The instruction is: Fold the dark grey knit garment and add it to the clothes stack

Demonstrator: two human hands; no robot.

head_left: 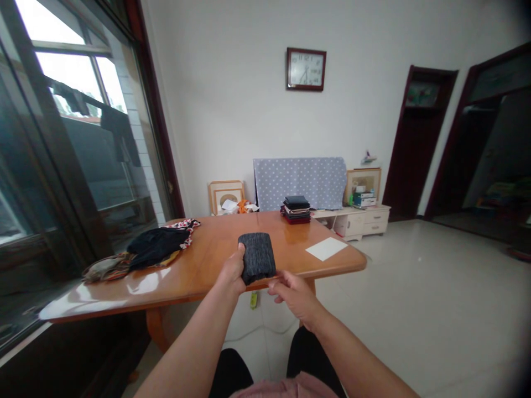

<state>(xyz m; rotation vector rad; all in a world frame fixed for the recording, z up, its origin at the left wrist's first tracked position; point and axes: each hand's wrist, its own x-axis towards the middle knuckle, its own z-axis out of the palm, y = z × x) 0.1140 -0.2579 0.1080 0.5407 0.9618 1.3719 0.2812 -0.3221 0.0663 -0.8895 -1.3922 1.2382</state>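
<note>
A folded dark grey heathered garment (258, 257), pressed into a compact block, is held up over the table's near edge. My left hand (233, 272) grips its left side, thumb on the front face and the other fingers hidden behind. At the lower right corner of the bundle, my right hand (295, 293) has its fingers bent and its fingertips against the cloth. Farther back on the wooden table (232, 226) stands a neat stack of folded dark clothes (296, 210). A loose heap of clothes (160, 247), black with red-and-white and tan pieces, lies on the left.
A white sheet (327, 249) lies on the table's right part. Behind the table are a polka-dot cloth cover (298, 179), a low white cabinet (365, 222) and a framed picture (226, 194). A large window (83, 132) borders the left side.
</note>
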